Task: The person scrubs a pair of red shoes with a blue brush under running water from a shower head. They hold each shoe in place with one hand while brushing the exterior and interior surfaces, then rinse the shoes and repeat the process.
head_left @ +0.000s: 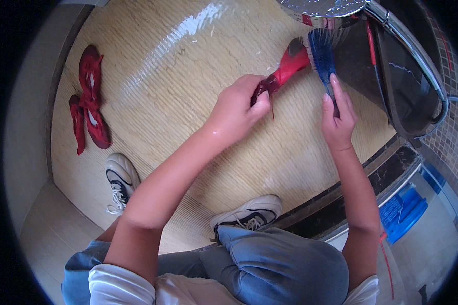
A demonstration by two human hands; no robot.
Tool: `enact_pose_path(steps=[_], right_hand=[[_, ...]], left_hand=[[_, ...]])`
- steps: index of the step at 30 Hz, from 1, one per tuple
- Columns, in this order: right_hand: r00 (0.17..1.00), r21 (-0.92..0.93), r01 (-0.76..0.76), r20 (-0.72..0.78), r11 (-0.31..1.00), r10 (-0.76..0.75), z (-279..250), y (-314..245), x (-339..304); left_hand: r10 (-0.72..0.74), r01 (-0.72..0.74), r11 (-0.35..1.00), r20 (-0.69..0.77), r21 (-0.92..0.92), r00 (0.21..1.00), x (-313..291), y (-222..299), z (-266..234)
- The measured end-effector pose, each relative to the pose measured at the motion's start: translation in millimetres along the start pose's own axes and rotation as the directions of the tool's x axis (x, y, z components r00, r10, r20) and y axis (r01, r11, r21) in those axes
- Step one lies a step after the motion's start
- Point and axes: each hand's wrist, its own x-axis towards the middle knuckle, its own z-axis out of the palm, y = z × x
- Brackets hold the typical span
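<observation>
At near right sits a blue plastic piece (404,216), perhaps a container, its contents unclear. The right hand (340,112) grips a blue-bristled brush (321,56) by its handle; the left hand (244,104) clasps one end of a red shoe (292,63), held above the wet floor (178,101) beside the bristles. Farther, a shower head (325,7) overhangs both.

I saw a red cloth shoe (291,64), dark at its tips, slanting forward-right from the left hand (243,105); a blue bristle brush (321,55) pointed forward from the right hand (340,118), beside the shoe's far end.
</observation>
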Motion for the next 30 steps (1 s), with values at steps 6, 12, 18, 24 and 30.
enact_pose_path(steps=[6, 12, 18, 24, 30], right_hand=[[1.0, 0.032, -0.023, 0.016, 0.999, 0.022, 9, -4, 3], [0.991, -0.035, -0.043, 0.124, 0.998, 0.047, 15, -13, 0], [0.925, -0.132, 0.248, 0.327, 0.96, -0.194, 44, -43, -3], [0.973, -0.308, 0.177, 0.196, 0.935, -0.12, 30, 11, 29], [0.913, -0.173, 0.226, 0.38, 0.959, -0.146, 34, -23, 4]], left_hand=[[0.009, 0.049, 0.972, -0.244, 0.231, 0.97, -15, -22, -15], [0.4, -0.226, 0.71, -0.118, 0.666, 0.909, -28, -40, -22], [0.384, -0.251, 0.677, -0.041, 0.691, 0.923, -49, -58, 0], [0.339, -0.25, 0.663, 0.015, 0.706, 0.941, -33, -47, 5], [0.3, -0.232, 0.675, 0.028, 0.7, 0.954, -35, -50, 8]])
